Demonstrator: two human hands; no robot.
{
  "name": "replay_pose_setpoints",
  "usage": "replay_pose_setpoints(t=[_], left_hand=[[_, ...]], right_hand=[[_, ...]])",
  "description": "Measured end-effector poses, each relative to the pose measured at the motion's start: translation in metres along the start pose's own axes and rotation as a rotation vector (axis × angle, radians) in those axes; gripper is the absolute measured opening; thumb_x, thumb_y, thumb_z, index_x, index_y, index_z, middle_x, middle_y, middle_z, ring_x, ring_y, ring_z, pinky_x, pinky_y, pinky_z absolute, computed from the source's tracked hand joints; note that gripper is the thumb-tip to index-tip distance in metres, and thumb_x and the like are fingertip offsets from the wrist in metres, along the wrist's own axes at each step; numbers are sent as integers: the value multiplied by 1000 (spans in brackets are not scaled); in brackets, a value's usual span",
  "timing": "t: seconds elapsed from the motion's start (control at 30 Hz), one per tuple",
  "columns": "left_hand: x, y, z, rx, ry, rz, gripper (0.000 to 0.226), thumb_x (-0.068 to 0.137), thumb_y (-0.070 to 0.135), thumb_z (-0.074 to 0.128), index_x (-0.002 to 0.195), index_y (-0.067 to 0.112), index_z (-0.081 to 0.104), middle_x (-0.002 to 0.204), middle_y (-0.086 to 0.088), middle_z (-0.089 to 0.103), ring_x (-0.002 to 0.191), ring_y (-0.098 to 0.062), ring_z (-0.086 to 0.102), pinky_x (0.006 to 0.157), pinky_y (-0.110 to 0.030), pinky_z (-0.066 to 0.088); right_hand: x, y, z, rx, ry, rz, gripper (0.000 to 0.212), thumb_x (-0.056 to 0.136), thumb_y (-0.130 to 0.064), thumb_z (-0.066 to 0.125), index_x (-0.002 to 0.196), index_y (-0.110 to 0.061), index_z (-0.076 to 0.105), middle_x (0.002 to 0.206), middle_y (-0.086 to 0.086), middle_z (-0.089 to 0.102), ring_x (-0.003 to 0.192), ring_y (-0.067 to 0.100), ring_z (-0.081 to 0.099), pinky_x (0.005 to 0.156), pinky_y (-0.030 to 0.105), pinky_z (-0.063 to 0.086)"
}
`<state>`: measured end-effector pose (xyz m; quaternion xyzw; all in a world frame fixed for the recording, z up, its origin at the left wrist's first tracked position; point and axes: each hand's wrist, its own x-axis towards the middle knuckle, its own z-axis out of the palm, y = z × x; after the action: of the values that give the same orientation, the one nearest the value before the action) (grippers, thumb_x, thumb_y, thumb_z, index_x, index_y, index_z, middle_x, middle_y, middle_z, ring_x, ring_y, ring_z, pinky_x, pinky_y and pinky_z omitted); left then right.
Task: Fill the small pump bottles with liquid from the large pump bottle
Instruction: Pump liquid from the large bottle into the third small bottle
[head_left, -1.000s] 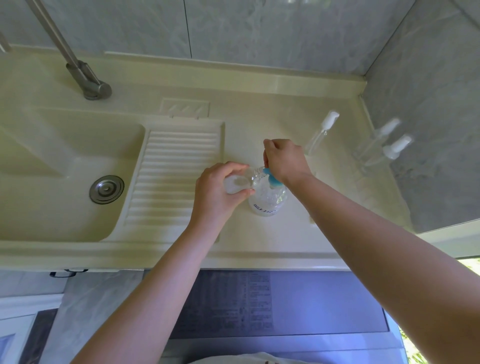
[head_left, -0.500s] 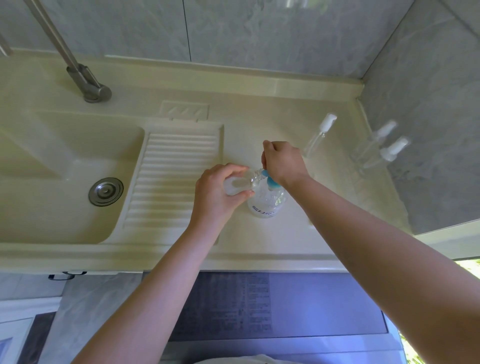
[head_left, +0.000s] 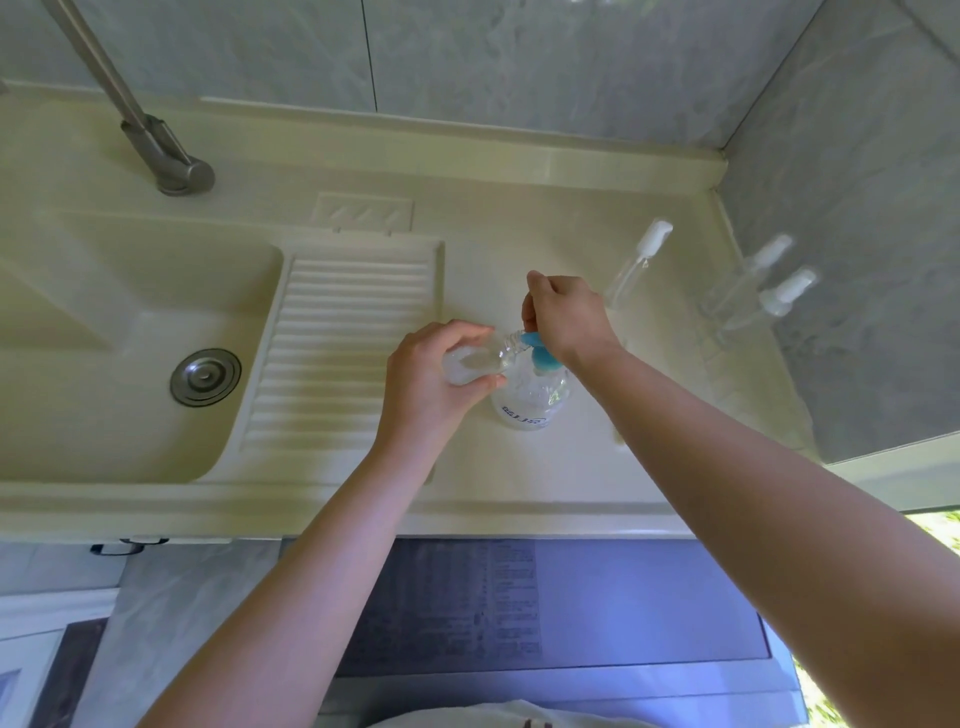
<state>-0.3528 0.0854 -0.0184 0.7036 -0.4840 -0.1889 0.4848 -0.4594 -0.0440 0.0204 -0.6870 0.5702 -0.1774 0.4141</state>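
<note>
Head view: single camera, looks down on cream desk (head_left: 597, 467) with built-in sink (head_left: 130, 364) and ribbed washboard (head_left: 332, 348).
Left hand: left hand (head_left: 436, 384) grips small pump bottle (head_left: 483, 358), clear, cap off, tilted so its open neck points at the spout.
Right hand: right hand (head_left: 566, 317) on top of blue pump head (head_left: 540, 358), fingers curled down over it, grasping/pressing it.
Large pump bottle: large pump bottle (head_left: 530, 400) stands upright on desk between the two hands, clear body, printed label, near front-centre of desk.
Other small bottles: spare capped bottle (head_left: 636, 265) upright just behind right hand; two more capped bottles (head_left: 753, 291) well apart by right wall, seemingly unfilled.
Change: almost none over the last second; both hands keep same grips, small bottle neck stays at spout, only slight camera drift.
Meaning: likely mid-pumping on first small bottle; liquid level inside too hard to read.
Progress: early, three capped bottles not yet opened.
Risk: neck narrow, spout misalignment would spill onto desk.
Other: faucet (head_left: 156, 150) at back left, drain (head_left: 205, 376) in sink.
</note>
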Motion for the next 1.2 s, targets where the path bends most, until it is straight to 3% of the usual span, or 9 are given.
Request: replay_pose_setpoints(t=[0.17, 0.37, 0.63, 0.87, 1.07, 1.2], left_hand=[[1, -2, -3, 16, 14, 8, 44, 62, 16, 90, 100, 26, 72, 95, 17, 69, 90, 12, 56, 84, -5, 36], [-1, -5, -2, 20, 12, 0, 44, 61, 16, 90, 100, 24, 72, 95, 16, 69, 89, 15, 55, 84, -5, 36], [-1, -1, -2, 14, 10, -5, 43, 63, 18, 89, 101, 26, 72, 97, 18, 69, 93, 9, 57, 89, -12, 41], [0, -1, 0, 15, 3, -24, 43, 63, 19, 89, 102, 28, 71, 98, 17, 70, 94, 1, 59, 91, -20, 44], [0, 0, -1, 8, 1, -7, 44, 63, 17, 90, 101, 28, 71, 97, 17, 69, 94, 7, 58, 91, -18, 44], [2, -2, -3, 23, 7, -1, 44, 63, 18, 90, 102, 26, 72, 96, 17, 69, 91, 11, 55, 89, -15, 43]], right_hand=[[2, -2, -2, 27, -30, 53, 44, 96, -29, 40, 60, -15, 61, 69, -1, 66, 69, 19, 60, 68, 27, 46], [-1, -2, 4, -66, 48, -28, 44, 96, -24, 37, 58, -15, 56, 65, -1, 62, 64, 21, 58, 57, 24, 42], [-2, -2, -3, 57, -13, 69, 42, 94, -28, 43, 58, -16, 61, 69, 0, 66, 72, 22, 62, 73, 30, 49], [-2, -3, 2, -69, 24, -21, 40, 96, -22, 38, 61, -12, 56, 65, -2, 60, 62, 18, 54, 56, 23, 41], [-2, -2, -3, 64, -34, 91, 41, 95, -31, 44, 61, -16, 62, 66, -3, 65, 71, 19, 61, 68, 27, 47], [-2, -3, -2, 17, -24, 57, 38, 94, -25, 43, 61, -16, 59, 68, -2, 64, 69, 20, 58, 62, 26, 44]])
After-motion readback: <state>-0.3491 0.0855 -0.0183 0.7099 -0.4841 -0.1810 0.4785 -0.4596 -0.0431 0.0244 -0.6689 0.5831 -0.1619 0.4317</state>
